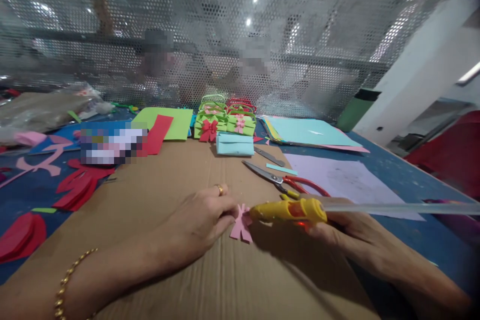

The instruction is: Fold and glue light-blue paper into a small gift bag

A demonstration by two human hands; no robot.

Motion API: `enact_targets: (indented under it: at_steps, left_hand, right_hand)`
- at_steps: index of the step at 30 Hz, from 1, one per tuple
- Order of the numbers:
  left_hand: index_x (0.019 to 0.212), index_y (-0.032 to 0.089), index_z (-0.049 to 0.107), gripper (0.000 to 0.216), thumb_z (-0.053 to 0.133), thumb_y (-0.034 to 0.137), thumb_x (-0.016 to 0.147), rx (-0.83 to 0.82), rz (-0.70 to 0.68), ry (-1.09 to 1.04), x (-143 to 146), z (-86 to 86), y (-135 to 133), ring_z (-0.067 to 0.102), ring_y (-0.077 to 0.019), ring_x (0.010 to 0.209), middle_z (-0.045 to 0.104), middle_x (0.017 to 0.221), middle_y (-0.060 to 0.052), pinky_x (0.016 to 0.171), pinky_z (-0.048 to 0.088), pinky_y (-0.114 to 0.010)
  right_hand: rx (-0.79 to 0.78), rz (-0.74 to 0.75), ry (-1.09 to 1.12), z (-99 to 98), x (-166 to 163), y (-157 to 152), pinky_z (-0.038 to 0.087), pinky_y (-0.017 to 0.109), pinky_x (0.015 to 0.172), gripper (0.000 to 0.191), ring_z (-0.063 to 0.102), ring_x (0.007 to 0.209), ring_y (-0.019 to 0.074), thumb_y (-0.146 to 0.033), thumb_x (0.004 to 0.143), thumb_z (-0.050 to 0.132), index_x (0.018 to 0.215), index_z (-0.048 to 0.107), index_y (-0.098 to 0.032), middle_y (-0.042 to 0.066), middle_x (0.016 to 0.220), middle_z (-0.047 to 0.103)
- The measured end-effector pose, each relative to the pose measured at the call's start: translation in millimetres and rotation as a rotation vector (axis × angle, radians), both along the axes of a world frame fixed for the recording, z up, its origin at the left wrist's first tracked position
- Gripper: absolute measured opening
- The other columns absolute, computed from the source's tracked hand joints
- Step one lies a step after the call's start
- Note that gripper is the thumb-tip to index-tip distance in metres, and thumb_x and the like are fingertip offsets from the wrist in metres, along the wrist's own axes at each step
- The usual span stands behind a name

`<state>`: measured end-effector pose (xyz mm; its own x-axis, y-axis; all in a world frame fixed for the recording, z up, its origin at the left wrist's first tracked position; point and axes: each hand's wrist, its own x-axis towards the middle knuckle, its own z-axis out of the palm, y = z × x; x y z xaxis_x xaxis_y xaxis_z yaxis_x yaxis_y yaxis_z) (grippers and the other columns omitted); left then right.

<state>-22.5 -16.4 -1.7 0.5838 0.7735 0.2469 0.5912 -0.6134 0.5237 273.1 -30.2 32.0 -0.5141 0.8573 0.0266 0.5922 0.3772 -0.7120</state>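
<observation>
Pink bow (240, 226) on cardboard sheet (180, 172). Left hand (204, 217): thumb and fingers pinched on its left edge. Right hand (348, 235) wrapped round yellow glue gun (273, 211), nozzle at bow's right side. Beyond: red-handled scissors (276, 179), folded light-blue piece (234, 146), then small green bags (222, 127). Blue worktop (407, 175) beneath.

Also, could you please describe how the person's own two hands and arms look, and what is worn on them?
Both hands are ungloved, and no sleeve shows on either visible forearm. The left hand has a gold-coloured ring on one finger and a gold-coloured beaded bracelet at the wrist. On the right hand, partly hidden, no jewellery is visible.
</observation>
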Motion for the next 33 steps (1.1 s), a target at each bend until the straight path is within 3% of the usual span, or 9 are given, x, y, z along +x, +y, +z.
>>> enact_targets:
  at_steps: [13, 22, 33]
  left_hand:
    - [0.086, 0.021, 0.066, 0.018, 0.051, 0.016, 0.094, 0.013, 0.002, 0.032, -0.2, 0.0, 1.2, 0.055, -0.0159, 0.08, 0.059, 0.084, -0.001, 0.069, 0.037, -0.028]
    - [0.086, 0.021, 0.065, 0.018, 0.05, 0.016, 0.095, 0.018, 0.007, 0.037, -0.1, 1.0, -0.3, 0.055, -0.0154, 0.079, 0.059, 0.084, -0.001, 0.068, 0.036, -0.028]
    - [0.087, 0.021, 0.065, 0.018, 0.05, 0.018, 0.096, 0.005, 0.003, 0.024, 0.0, 0.6, -1.1, 0.054, -0.0148, 0.079, 0.058, 0.085, -0.001, 0.069, 0.037, -0.027]
  right_hand:
    - [-0.022, -0.006, -0.001, 2.2, -2.3, -1.1, 0.053, 0.029, 0.067, 0.035, 0.067, 0.081, 0.0227, -0.05, 0.092, 0.056, 0.101, 0.076, -0.021, 0.003, 0.088, 0.073]
    - [-0.064, 0.032, -0.003, 0.3, 0.0, -0.9, 0.052, 0.03, 0.073, 0.036, 0.065, 0.088, 0.0237, -0.048, 0.094, 0.054, 0.107, 0.073, -0.02, 0.004, 0.097, 0.072]
    - [-0.031, 0.028, -0.053, 5.2, -4.8, -1.4, 0.05, 0.029, 0.067, 0.039, 0.061, 0.08, 0.0219, -0.053, 0.094, 0.05, 0.095, 0.071, -0.02, 0.005, 0.087, 0.068]
